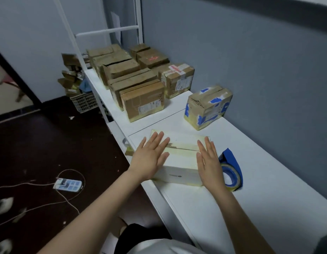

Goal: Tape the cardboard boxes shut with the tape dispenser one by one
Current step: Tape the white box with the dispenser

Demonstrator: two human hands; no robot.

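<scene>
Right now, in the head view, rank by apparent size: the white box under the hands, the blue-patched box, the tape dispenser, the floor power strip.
1. white box, but it is nearer, so its lead over the next is unsure
2. blue-patched box
3. tape dispenser, partly hidden
4. power strip

**Room near you and to the right; the far end is crowded**

Your clearest lane is the bare strip of table (265,184) beyond the tape dispenser (231,171), running up to the wall (250,61) (which closes that side off). The dispenser sits just beside your right hand (208,162), so a sideways move off the white box (179,156) meets it first. Behind the white box lies a bare gap before the blue-patched box (208,105). Farther back, packed brown boxes (140,88) fill most of the table's width. Your left hand (150,156) is near the table's open edge.
</scene>
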